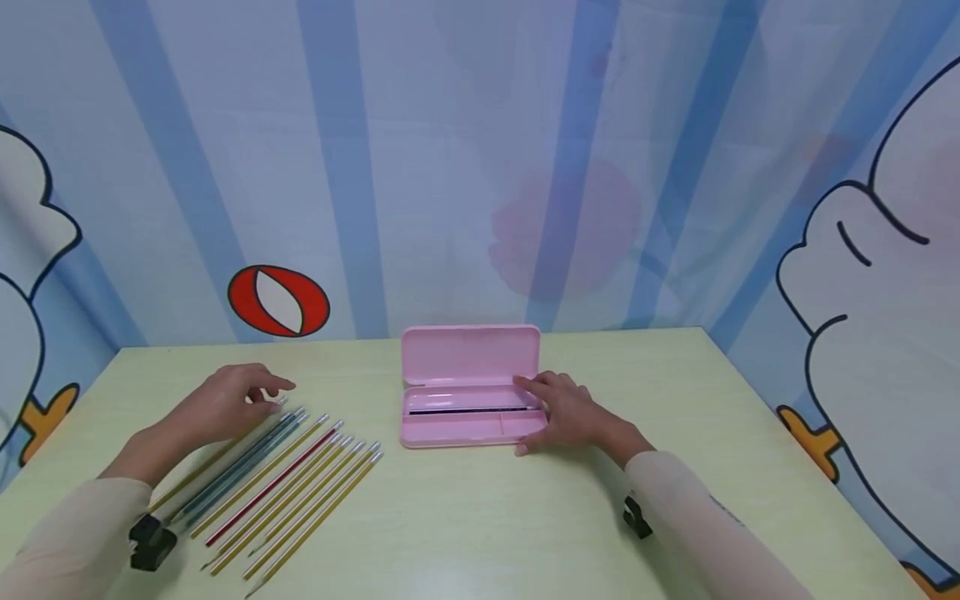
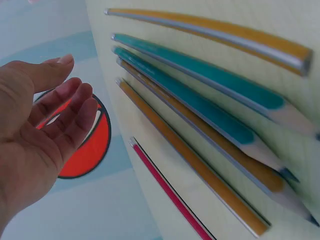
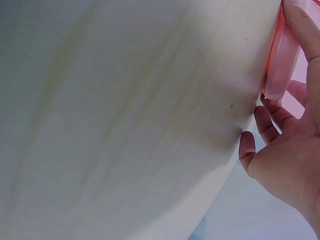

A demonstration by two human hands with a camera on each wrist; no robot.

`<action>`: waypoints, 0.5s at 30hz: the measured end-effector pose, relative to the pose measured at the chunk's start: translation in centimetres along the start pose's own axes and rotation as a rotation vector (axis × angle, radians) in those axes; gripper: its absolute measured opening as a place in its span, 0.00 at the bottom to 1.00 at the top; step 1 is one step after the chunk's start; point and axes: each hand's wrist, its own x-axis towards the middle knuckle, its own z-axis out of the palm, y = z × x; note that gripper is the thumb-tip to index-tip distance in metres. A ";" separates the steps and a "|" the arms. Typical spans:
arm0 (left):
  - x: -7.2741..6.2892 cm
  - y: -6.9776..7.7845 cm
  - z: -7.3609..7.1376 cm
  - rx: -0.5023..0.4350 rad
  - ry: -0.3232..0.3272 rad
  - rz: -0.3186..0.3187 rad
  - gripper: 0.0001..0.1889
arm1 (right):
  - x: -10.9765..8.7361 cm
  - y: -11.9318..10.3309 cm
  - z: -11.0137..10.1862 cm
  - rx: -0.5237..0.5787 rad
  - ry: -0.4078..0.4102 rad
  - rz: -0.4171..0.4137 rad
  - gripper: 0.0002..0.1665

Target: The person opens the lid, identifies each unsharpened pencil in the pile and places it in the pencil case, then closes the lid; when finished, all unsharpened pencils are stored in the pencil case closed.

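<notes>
A pink pencil case (image 1: 450,429) stands with its lid (image 1: 471,354) raised at the middle of the table. My right hand (image 1: 573,412) grips its right end, thumb at the front edge and a finger reaching inside near the hinge. A thin dark strip runs along the long compartment; whether it is a pencil I cannot tell. To the left lie several pencils: yellow pencils (image 2: 195,157), teal pencils (image 2: 200,75) and a red pencil (image 2: 170,192). My left hand (image 1: 225,404) hovers over their far ends, fingers loosely bent around nothing.
Pale wood-grain table (image 1: 465,517) runs back to a printed blue-striped cloth (image 1: 450,167). Each wrist carries a small black camera, the left one (image 1: 152,542) close above the near ends of the pencils.
</notes>
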 end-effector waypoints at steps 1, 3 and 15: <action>-0.2 -0.3 0.0 -0.001 -0.004 -0.006 0.19 | 0.0 0.0 0.0 -0.001 0.001 0.002 0.64; -0.4 -0.9 0.0 -0.003 -0.014 -0.023 0.19 | -0.1 0.1 0.0 -0.005 0.003 0.001 0.64; -1.9 -3.3 0.2 0.016 -0.065 -0.081 0.18 | 0.1 0.2 0.0 -0.011 0.003 -0.017 0.64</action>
